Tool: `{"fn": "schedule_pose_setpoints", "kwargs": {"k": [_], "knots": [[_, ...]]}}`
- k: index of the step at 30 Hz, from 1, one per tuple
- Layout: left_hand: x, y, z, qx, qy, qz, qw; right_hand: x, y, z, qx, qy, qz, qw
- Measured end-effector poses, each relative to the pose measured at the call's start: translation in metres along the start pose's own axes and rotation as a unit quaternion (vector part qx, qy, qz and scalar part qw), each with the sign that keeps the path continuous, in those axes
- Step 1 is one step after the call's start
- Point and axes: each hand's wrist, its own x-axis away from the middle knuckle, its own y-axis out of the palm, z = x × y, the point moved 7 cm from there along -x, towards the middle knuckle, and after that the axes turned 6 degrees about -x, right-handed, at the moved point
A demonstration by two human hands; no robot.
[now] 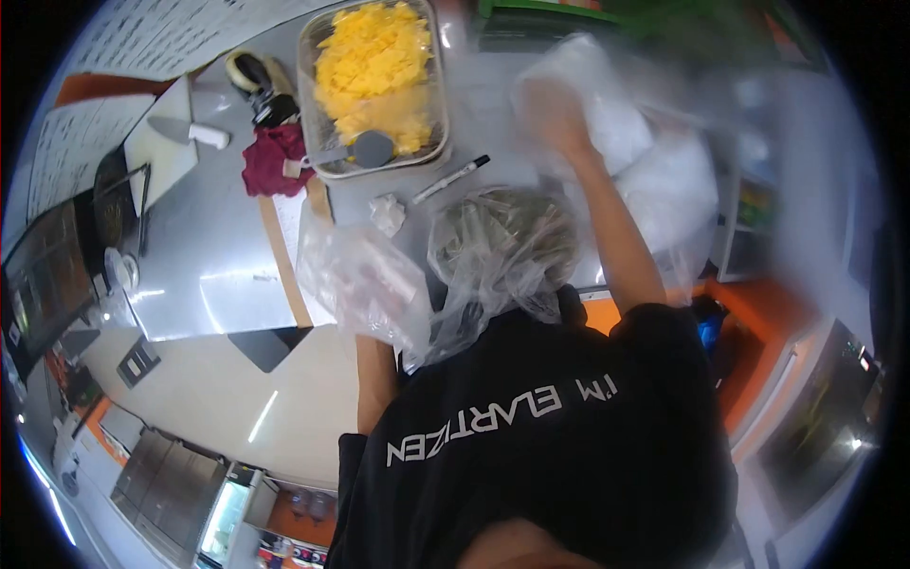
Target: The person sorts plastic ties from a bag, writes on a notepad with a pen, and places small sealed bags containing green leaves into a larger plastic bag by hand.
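My left hand shows only faintly through crumpled clear plastic that wraps over it. Its fingers cannot be made out. Beside it, close to my body, sits a clear plastic bag with a greyish-green filling. My right hand reaches forward to a pile of whitish plastic bags and overlaps them. Motion smears its fingers, so whether it grips one of the bags is unclear. Between the two arms lie a black-and-white marker and a small crumpled white piece.
A clear tub of yellow pieces, a grey scoop in it, stands on the metal table. Left of it are a maroon cloth, a black device and a white-handled knife on a white board.
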Motion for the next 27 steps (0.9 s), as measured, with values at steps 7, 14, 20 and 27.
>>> {"fn": "schedule_pose_setpoints", "kwargs": {"k": [7, 14, 20, 27], "knots": [[-0.005, 0.061, 0.019, -0.087, 0.033, -0.055, 0.994, 0.012, -0.087, -0.185, -0.425, 0.173, -0.003, 0.889], [0.006, 0.100, 0.030, -0.206, -0.006, -0.023, 0.978, 0.036, -0.177, -0.335, -0.347, 0.000, -0.089, 0.934], [0.023, 0.103, 0.043, -0.251, -0.007, -0.036, 0.967, 0.057, -0.190, -0.358, -0.235, 0.034, -0.105, 0.966], [0.040, 0.110, 0.045, -0.233, -0.044, -0.063, 0.970, 0.082, -0.091, -0.309, -0.281, 0.134, -0.293, 0.904]]}}
